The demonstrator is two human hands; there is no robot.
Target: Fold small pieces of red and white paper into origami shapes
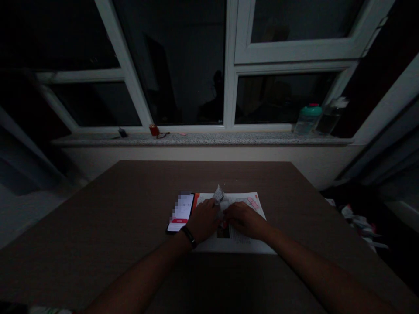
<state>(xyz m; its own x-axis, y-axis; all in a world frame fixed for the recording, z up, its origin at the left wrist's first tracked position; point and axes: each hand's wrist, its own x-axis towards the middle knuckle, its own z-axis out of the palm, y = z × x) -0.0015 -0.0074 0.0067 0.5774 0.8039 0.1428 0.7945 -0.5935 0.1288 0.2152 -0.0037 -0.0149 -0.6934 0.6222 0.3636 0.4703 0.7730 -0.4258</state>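
My left hand (205, 220), with a dark band at the wrist, has its fingers bent around a small piece of folded, printed paper (218, 193). One pointed end of the paper sticks up past the fingertips. From the other side my right hand (245, 220) pinches the same paper, its fingers closed and curled inward. Both hands are over an open printed sheet or magazine (240, 242) with text and pictures, lying flat on the table. Left of it rests a phone (181, 211) with its screen lit. Dim light and the fingers hide the paper's folds.
The brown table (98, 226) reaches toward a stone windowsill (203, 139). On the sill stand a bottle with a teal top (307, 118), a clear bottle (330, 115), a small red object (153, 130) and a small dark object (122, 132). Crumpled papers (360, 222) lie beyond the right edge.
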